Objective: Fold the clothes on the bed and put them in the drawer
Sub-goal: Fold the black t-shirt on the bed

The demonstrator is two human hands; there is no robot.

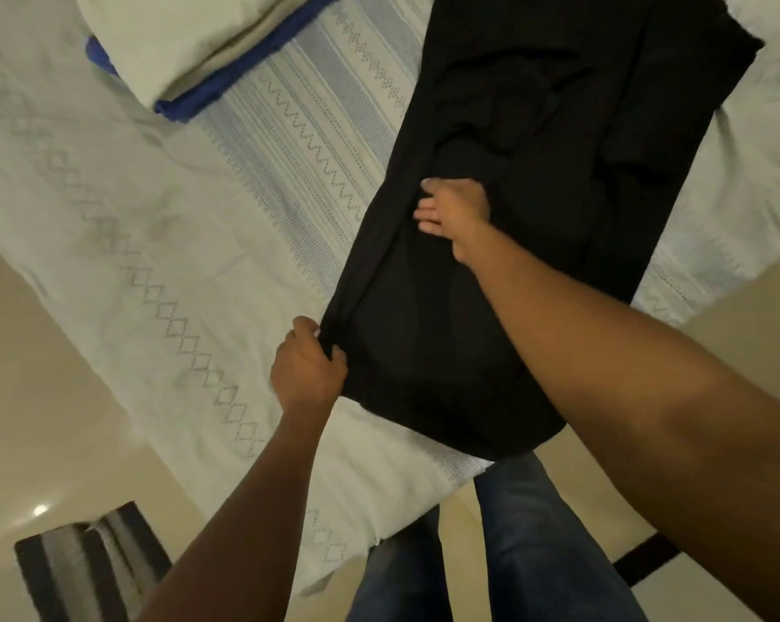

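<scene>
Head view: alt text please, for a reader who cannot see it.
A person's left hand grips the near corner of a black garment spread on a pale patterned bedspread, while the right hand presses flat on its middle. A folded stack of cream and blue clothes lies farther left.

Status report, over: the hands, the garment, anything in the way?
Left hand grips near corner of black garment. Right hand rests on its middle. Garment spread along bed. Nothing in the way.
</scene>
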